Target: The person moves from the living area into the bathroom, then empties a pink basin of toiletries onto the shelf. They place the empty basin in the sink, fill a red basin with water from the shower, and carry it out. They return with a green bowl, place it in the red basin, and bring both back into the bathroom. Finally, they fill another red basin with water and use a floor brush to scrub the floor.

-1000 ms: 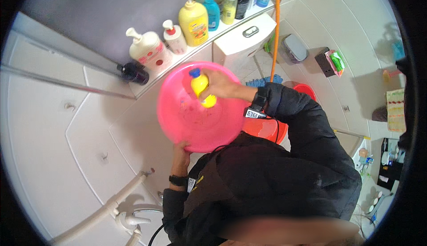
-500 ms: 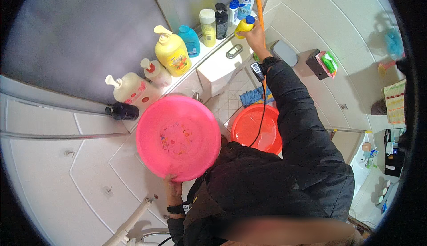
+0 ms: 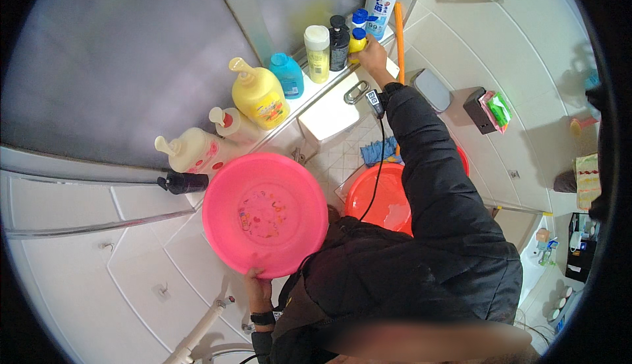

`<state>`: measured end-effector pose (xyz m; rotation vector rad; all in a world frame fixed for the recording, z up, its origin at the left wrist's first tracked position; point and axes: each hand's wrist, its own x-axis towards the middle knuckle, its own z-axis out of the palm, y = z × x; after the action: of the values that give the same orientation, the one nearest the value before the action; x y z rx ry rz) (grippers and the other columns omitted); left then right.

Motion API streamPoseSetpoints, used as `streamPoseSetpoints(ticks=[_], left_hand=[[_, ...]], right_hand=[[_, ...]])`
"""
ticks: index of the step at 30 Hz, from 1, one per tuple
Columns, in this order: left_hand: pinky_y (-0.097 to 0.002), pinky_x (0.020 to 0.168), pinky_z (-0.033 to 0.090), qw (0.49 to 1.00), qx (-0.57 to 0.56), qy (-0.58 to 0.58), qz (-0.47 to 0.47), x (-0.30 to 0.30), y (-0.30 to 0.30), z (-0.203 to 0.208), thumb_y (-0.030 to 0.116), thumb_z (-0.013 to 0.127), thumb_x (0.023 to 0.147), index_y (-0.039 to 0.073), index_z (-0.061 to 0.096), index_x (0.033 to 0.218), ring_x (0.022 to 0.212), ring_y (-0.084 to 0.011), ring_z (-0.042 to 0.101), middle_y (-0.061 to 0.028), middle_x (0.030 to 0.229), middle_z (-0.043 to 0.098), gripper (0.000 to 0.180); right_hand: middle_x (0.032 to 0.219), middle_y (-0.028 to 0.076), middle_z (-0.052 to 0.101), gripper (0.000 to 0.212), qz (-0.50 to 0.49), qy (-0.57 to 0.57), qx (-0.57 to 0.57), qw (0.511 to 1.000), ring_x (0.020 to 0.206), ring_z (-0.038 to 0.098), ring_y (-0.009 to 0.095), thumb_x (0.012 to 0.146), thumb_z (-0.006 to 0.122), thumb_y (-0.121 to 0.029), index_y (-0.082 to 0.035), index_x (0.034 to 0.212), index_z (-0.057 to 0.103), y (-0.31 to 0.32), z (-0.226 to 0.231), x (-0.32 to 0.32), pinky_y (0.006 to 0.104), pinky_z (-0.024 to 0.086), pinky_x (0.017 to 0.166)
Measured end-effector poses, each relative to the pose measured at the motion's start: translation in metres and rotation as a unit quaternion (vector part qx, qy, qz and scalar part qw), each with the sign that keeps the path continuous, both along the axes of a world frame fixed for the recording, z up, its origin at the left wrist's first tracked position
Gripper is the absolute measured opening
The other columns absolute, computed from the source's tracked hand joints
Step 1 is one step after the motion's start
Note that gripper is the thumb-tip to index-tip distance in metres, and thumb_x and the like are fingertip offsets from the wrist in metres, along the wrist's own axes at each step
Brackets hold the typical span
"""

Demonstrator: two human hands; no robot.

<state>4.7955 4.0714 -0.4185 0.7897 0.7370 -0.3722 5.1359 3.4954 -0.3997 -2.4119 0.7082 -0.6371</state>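
Observation:
My right hand [image 3: 372, 56] is closed round a small yellow bottle [image 3: 357, 44] with a blue cap, at the far end of the ledge. The bottle stands almost upright beside a black pump bottle [image 3: 339, 48] and partly covers a white bottle with a blue top. Whether its base rests on the ledge is hidden. Lower left, my left hand [image 3: 257, 285] grips the near rim of a large pink basin [image 3: 227, 232], thumb over the edge. The basin tilts toward me and has a printed pattern on its floor.
Pump bottles and other bottles line the white ledge [image 3: 313, 92], including a big yellow pump bottle [image 3: 262, 97]. The white toilet tank [image 3: 329, 110] stands beside it. A red basin [image 3: 368, 196] and blue cloth [image 3: 380, 151] sit below my right arm. An orange pole [image 3: 399, 41] leans by the wall.
My right hand has moved the yellow bottle farther in among the ledge bottles, and it now stands straighter. The view has shifted slightly. My left hand keeps its hold on the pink basin.

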Motion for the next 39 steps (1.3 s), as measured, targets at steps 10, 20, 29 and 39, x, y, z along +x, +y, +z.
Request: streamPoseSetpoints(ticks=[10,20,29,39], left_hand=[[-0.0489,0.087,0.056,1.000,0.005,-0.005,0.008,0.007,-0.006,0.001,0.000,0.055,0.066,-0.003,0.054,0.111,0.105,-0.0323,0.062,-0.0142,0.115,0.061,0.045],[-0.0488,0.090,0.054,1.000,0.003,-0.009,-0.013,0.003,0.005,-0.007,0.001,0.058,0.068,-0.002,0.055,0.110,0.107,-0.0310,0.061,-0.0130,0.114,0.061,0.043],[-0.0461,0.093,0.051,0.997,0.058,0.031,-0.046,-0.006,0.012,-0.011,0.007,0.058,0.079,0.000,0.049,0.124,0.112,-0.0294,0.058,-0.0128,0.124,0.057,0.046],[-0.0394,0.069,0.057,0.976,0.025,-0.050,-0.213,-0.008,0.023,-0.039,0.004,0.058,0.076,-0.001,0.054,0.113,0.092,-0.0250,0.065,-0.0106,0.106,0.061,0.038]], right_hand=[[0.099,0.020,0.068,0.066,-0.013,0.000,0.003,1.000,0.095,0.064,0.040,0.057,0.087,-0.023,-0.006,0.114,0.058,-0.003,-0.004,0.014,0.0442,0.050,0.081],[0.103,0.017,0.068,0.058,0.003,-0.022,0.017,1.000,0.096,0.066,0.035,0.062,0.082,-0.012,-0.006,0.115,0.058,-0.013,-0.037,0.021,0.0410,0.051,0.082],[0.092,0.007,0.068,0.027,0.153,-0.078,0.173,0.970,0.077,0.064,0.016,0.077,0.067,-0.005,-0.003,0.104,0.064,0.036,-0.012,-0.098,0.0300,0.052,0.069],[0.096,0.009,0.068,0.061,0.274,0.250,0.564,0.738,0.070,0.067,0.016,0.086,0.062,-0.051,-0.003,0.124,0.056,0.173,-0.030,-0.336,0.0285,0.056,0.060]])
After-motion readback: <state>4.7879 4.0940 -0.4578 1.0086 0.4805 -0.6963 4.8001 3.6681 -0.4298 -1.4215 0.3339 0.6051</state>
